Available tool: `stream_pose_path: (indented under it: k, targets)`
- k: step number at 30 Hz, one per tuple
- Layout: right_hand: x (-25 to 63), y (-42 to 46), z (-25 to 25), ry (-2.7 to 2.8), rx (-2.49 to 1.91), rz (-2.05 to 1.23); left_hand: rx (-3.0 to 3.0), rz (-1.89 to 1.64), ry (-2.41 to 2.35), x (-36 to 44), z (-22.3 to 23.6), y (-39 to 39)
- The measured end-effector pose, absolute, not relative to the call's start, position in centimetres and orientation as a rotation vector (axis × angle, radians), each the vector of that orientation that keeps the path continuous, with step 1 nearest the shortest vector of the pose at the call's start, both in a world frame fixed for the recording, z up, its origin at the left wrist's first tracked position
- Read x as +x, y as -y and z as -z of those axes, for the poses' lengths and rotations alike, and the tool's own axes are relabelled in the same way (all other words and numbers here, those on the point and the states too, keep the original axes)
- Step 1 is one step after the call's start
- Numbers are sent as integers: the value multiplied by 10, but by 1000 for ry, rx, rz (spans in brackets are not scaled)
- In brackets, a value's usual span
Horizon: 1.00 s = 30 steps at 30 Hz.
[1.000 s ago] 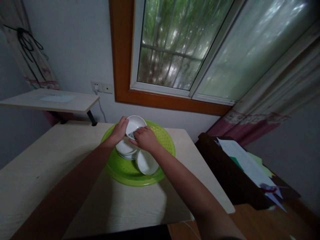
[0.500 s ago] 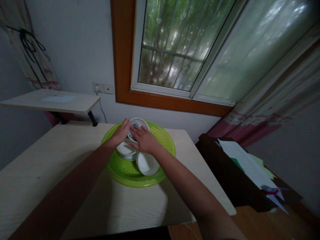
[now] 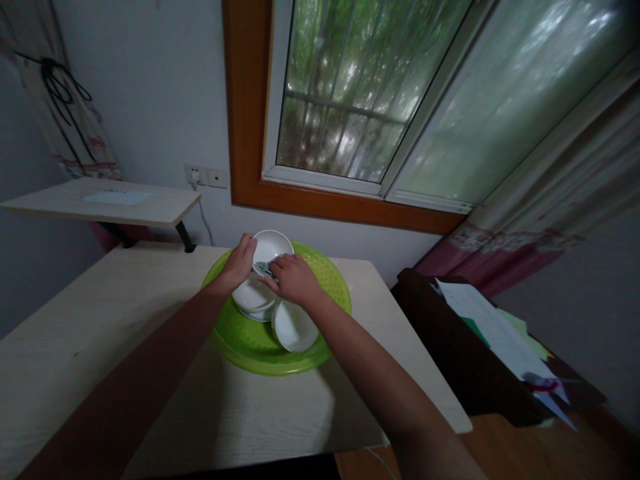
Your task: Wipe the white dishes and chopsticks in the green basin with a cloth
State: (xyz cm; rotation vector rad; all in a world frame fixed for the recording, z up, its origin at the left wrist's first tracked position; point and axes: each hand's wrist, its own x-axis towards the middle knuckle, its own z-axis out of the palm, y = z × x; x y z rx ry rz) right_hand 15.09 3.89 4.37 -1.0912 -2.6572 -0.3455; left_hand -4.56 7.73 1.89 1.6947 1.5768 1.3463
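My left hand grips the left rim of a white bowl, which is tilted towards me above a green plastic basin. My right hand is inside the bowl's near side, its fingers closed on a small grey-green patterned cloth that lies against the inner wall. Under the held bowl, more white bowls sit stacked in the basin. Leaning on its side to the right of them is another white bowl. My fingers hide part of the cloth.
The basin stands on a pale wooden table. A raised shelf with a paper on it is at the left, near a wall socket. To the right, a dark cabinet carries papers. A window is behind the table.
My right hand pressed flat and deeper into the bowl half a second ago; it has drawn back to the near side with fingers curled. The bowl has risen slightly and tilted.
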Motion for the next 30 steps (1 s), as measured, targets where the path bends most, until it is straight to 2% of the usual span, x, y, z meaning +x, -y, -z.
stream_pose_path:
  k: [9,14,18,25,30]
  targets:
    - [154,-34,-38,2570,-926,-128,1688,-1355,-1513,-46,-20,-76]
    - [159,-38,-39,2566,-832,-258,1672,-1353,-1582,-48,-19,-78]
    - [161,-44,-41,2588,-907,-145,1708,-1353,-1603,-48,-21,-76]
    - [163,-48,-42,2551,-1077,280,1716,-1298,-1624,-46,-25,-70]
    - [165,-49,-37,2488,-1048,383,1699,-1300,-1592,-48,-24,-73]
